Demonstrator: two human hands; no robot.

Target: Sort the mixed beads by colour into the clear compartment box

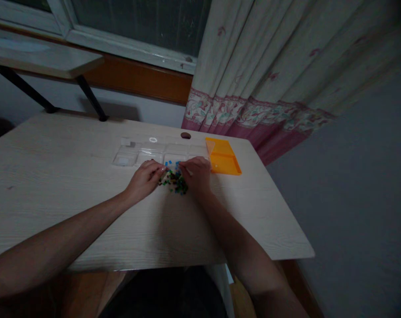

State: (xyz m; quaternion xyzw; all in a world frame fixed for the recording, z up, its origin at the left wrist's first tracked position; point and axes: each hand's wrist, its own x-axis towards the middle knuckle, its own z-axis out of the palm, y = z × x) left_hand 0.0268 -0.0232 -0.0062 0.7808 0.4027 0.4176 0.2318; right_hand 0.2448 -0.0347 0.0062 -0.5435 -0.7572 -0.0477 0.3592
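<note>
A loose pile of small green, dark, blue and pale pieces point(177, 183) lies on the table between my two hands. My left hand point(147, 176) is at the pile's left edge, with thumb and fingertips pinched together; whatever is in them is too small to make out. On the other side, my right hand point(199, 173) also has its fingertips closed in a pinch, beside a few blue pieces point(168, 163) at the front of a clear plastic compartment tray point(149, 157). What the right fingertips hold cannot be made out. Part of the tray is hidden behind both hands.
An orange divided tray point(224, 156) sits right of the clear one, partly overlapped by it. A round hole point(186, 135) is near the back edge of the pale wooden table point(70, 176). A raised shelf point(41, 55) stands back left; a curtain point(240, 79) hangs behind.
</note>
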